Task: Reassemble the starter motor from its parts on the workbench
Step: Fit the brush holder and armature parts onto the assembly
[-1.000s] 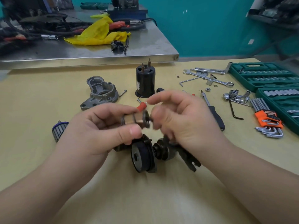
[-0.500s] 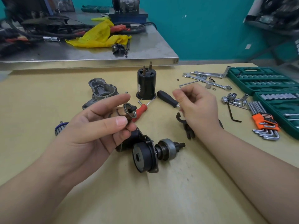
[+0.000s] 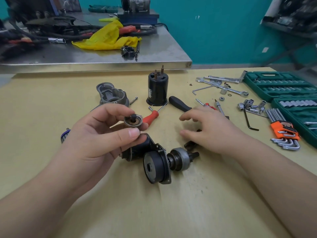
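My left hand (image 3: 96,134) pinches the plunger (image 3: 133,121) by its rim; small, rigid, likely greasy, so I grip its sides. My right hand (image 3: 211,129) hovers released.

Bench clutter, far right corner mostly

Two green plastic socket cases (image 3: 281,86) along the worktop's right edge, orange-clipped steel hex key set (image 3: 283,133) beside them, crumpled yellow rag (image 3: 109,38) on the steel table behind.

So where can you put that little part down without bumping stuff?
Bare tabletop lies near you, below the black motor piece. More lies at the left, beside the grey housing. The right side is crowded with sockets and hex keys.
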`<control>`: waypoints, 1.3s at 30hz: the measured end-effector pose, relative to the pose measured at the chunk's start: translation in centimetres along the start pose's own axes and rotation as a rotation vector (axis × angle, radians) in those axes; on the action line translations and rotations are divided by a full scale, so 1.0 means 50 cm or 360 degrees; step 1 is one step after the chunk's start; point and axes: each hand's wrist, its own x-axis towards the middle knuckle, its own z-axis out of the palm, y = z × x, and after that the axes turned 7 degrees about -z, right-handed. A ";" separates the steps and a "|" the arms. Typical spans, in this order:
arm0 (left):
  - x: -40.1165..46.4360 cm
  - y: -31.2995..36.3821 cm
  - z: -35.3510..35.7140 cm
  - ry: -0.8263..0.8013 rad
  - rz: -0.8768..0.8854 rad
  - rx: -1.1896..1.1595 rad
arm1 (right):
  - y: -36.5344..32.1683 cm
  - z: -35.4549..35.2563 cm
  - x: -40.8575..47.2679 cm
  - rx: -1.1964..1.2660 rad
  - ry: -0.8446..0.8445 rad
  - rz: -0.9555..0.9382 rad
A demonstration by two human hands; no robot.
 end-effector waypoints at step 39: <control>-0.021 -0.008 0.030 0.0231 0.0467 0.0586 | -0.148 0.011 -0.067 0.0773 0.0881 -0.0840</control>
